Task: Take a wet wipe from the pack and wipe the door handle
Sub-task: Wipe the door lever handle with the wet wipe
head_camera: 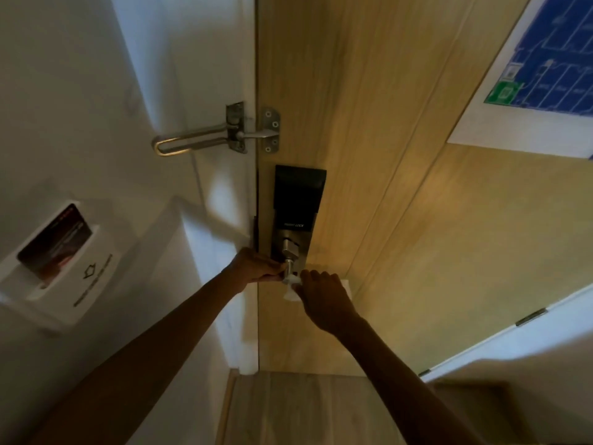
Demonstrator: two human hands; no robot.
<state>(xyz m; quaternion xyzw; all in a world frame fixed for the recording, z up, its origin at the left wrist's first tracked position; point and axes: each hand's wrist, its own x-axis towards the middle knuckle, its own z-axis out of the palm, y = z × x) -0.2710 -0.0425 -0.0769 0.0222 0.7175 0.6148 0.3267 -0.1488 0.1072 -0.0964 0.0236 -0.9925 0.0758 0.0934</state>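
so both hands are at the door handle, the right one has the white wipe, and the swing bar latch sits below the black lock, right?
Not quite. In the head view the swing bar latch sits above the black lock, not below it. The rest holds: the left hand and the right hand are both at the door handle, and the right one has the white wipe.
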